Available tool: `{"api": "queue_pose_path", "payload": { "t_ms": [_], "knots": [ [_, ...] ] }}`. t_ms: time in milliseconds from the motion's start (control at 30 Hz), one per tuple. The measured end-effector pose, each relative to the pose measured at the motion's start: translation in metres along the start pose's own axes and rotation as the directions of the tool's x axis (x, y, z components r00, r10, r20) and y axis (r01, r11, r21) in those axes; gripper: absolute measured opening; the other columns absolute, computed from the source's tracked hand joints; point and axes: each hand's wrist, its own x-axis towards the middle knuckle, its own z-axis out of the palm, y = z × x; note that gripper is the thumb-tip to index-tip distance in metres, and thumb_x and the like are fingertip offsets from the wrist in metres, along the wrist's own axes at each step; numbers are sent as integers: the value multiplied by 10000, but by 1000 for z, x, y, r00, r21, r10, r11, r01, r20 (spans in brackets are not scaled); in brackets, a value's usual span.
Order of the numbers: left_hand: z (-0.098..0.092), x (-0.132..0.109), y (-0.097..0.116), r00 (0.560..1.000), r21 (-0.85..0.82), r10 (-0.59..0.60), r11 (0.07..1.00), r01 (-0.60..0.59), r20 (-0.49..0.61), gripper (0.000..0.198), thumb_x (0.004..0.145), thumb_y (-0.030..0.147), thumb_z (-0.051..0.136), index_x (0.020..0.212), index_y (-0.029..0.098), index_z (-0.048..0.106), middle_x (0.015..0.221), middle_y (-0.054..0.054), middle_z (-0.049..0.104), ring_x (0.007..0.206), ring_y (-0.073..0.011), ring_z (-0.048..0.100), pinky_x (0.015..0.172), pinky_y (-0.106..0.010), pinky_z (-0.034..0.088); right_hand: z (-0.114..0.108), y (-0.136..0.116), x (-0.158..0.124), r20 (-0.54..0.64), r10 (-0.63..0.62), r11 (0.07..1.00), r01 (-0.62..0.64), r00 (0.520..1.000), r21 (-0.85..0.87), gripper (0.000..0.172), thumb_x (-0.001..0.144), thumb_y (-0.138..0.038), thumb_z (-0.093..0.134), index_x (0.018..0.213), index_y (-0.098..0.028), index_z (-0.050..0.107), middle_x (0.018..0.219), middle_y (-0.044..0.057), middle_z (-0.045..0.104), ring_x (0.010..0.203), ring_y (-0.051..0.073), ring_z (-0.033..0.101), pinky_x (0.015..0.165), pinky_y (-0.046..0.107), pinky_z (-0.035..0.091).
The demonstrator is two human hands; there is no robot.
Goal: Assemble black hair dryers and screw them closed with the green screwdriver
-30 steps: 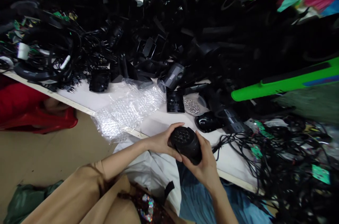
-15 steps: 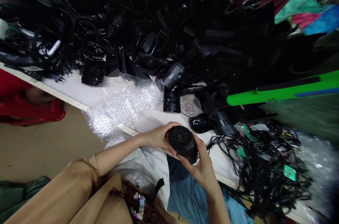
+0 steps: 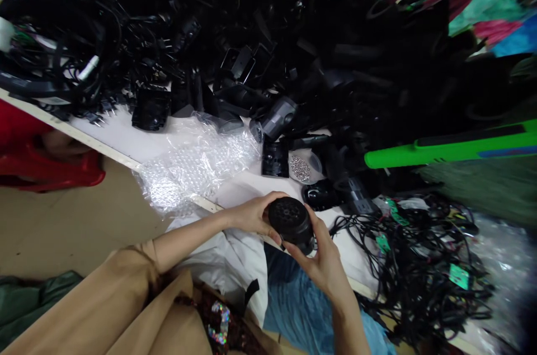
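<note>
Between my two hands is a rounded black plastic housing (image 3: 289, 218) with a pattern of vent holes on its upward face. My left hand (image 3: 257, 218) grips its left side, thumb at the lower edge. On the right side, my right hand (image 3: 321, 251) wraps its fingers round it, the thumb underneath near the left thumb. The housing is held just above the table's front edge. Beyond it lie a glossy black plastic part (image 3: 318, 195), a bag of small silver screws (image 3: 300, 169) and a square black part (image 3: 275, 159).
A large heap of black plastic parts (image 3: 251, 36) covers the back of the white table (image 3: 126, 140). Bubble wrap (image 3: 201, 162) lies left of my hands. Black cables with green circuit boards (image 3: 419, 265) pile up at right, below a long green tool (image 3: 453, 145). A red stool (image 3: 84, 170) stands at left.
The black housing has tilted slightly in my hands, which keep hold of it. The whole view has shifted a little; the things on the table look unchanged.
</note>
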Motion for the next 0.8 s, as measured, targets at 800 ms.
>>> {"api": "queue_pose_path", "payload": {
  "t_ms": [800],
  "knots": [
    [-12,-7,11,858,-224,-352,932,285,-374,521,697,413,694,1133,186,522,1051,-53,599,968,-206,560,837,-302,459,12,7,6,-84,9,993,-19,996,-121,986,675,-504,685,1427,-194,127,1353,156,428,1213,295,439,958,471,402]
  ]
}}
